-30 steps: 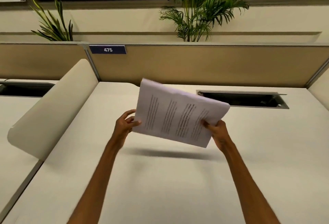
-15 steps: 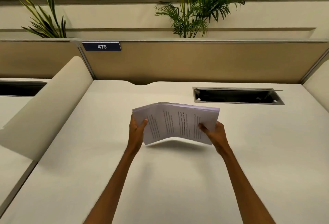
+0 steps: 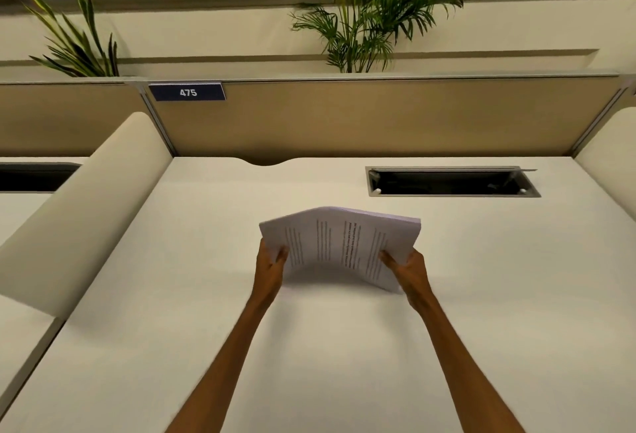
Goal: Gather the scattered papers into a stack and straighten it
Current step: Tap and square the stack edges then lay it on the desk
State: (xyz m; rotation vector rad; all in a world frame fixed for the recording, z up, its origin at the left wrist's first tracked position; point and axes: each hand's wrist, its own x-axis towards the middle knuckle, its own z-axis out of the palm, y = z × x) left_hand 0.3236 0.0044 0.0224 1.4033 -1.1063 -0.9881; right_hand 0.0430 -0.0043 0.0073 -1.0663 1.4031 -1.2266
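A stack of white printed papers (image 3: 339,243) is held just above the cream desk (image 3: 309,346), near its middle. The sheets arch upward in the centre, printed side toward me, with the text lines running sideways. My left hand (image 3: 270,269) grips the stack's left edge, thumb on top. My right hand (image 3: 411,269) grips the right edge the same way. The stack's lower edge hangs close over the desk and casts a shadow under it. No loose sheets lie elsewhere on the desk.
A rectangular cable tray opening (image 3: 452,182) is cut into the desk at the back right. A tan partition (image 3: 361,119) with a "475" label (image 3: 187,92) closes the back. Cream side dividers (image 3: 86,209) stand left and right. Plants (image 3: 358,13) rise behind.
The stack came down from a raised, tilted hold to just above the desk and levelled out. Both hands lowered with it and now bow the sheets upward in the middle.
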